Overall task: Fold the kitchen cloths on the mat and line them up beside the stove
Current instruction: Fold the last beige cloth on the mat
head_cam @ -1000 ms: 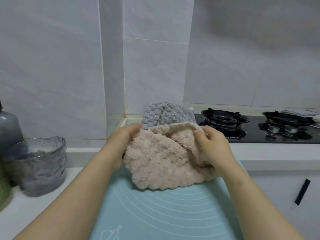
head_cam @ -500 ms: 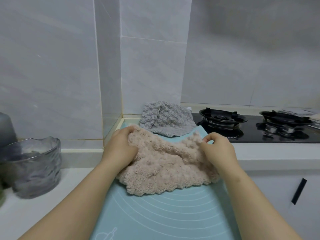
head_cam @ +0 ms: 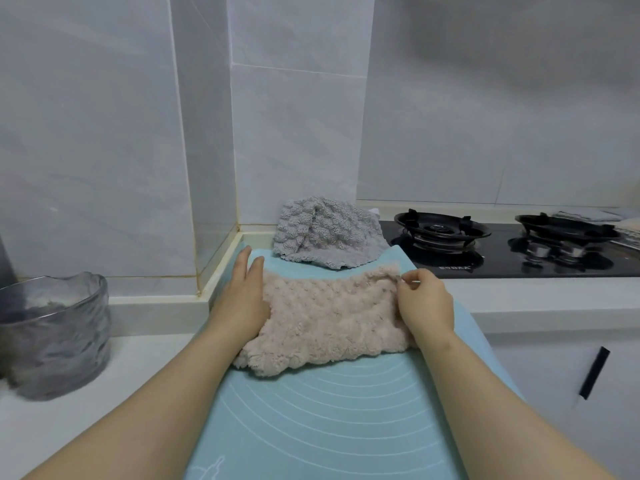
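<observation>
No legible text — the label (head_cam: pixel 454 268) (white, on the stove (head_cam: pixel 502 266)) blurs.

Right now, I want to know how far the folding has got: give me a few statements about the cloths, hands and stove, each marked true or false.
1. The pink cloth lies on the mat. True.
2. The right hand is flat and holds nothing. False: it pinches the pink cloth's far right corner.
3. The grey cloth is neatly folded. False: it lies crumpled at the mat's far end.
4. The left hand lies flat, fingers straight, on the pink cloth's left edge. True.
5. A pot stands on the stove. False: nothing stands on it.
</observation>
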The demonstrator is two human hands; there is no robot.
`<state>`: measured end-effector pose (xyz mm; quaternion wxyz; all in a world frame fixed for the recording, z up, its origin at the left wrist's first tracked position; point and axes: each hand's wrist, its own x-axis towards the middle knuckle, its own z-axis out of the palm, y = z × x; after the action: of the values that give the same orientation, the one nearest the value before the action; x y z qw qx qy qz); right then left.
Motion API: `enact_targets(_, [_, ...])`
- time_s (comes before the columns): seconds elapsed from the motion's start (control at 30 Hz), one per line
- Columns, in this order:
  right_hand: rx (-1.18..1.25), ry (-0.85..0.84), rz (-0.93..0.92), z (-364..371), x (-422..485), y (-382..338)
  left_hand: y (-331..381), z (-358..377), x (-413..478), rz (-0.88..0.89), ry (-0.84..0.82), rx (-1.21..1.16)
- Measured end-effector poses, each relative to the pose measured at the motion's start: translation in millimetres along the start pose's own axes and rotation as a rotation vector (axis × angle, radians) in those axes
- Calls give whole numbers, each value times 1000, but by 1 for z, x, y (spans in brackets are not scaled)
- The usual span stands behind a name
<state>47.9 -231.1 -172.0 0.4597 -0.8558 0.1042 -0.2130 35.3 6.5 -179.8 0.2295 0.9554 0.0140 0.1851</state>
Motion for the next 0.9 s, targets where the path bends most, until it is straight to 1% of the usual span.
enact_targets(0.07, [22,-147,1,3,-1,-3,-1,1,1,12,-1,36])
enact_targets(0.13, [-35,-205,-2,4,-2,-4,1,-2,-1,12,-9,22])
enact_targets(0.2, [-174,-158,0,0,-5,-4,8,-10,-6,13,-4,-5])
enact_targets(0.27, [-283,-64,-8,-8,-11,-5,16,-22,-15,38,49,-32])
enact_targets(0.33, [-236,10,-46,-16,-23,-8,23,-35,-31,81,148,-77])
enact_targets(0.37, [-183,8,-63,-20,-29,-11,26,-40,-41,108,196,-92])
enact_targets(0.4, [-143,-28,-79,-23,-36,-14,27,-44,-50,130,212,-111])
enact_targets(0.43, [-125,-92,-104,-25,-44,-18,25,-47,-59,149,182,-154])
enact_targets(0.47, [-115,-173,-138,-27,-53,-22,22,-48,-66,156,100,-228])
enact_targets(0.53, [-92,-359,-210,-29,-68,-27,11,-51,-80,153,-131,-405])
enact_targets(0.57, [-89,-454,-243,-29,-73,-28,6,-53,-85,156,-229,-440])
enact_targets(0.63, [-109,-605,-316,-26,-78,-29,-3,-56,-90,195,-336,-356])
enact_targets(0.7, [-220,-688,-421,-22,-78,-29,-6,-54,-89,234,-326,-233])
enact_targets(0.77, [-448,-702,-523,-15,-74,-31,-1,-51,-82,250,-272,-100])
enact_targets(0.8, [-538,-686,-546,-12,-71,-33,4,-50,-76,233,-245,-49])
enact_targets(0.83, [-572,-655,-558,-8,-68,-35,7,-48,-68,193,-220,-36])
enact_targets(0.9, [-533,-547,-571,1,-59,-36,11,-44,-53,76,-168,-140])
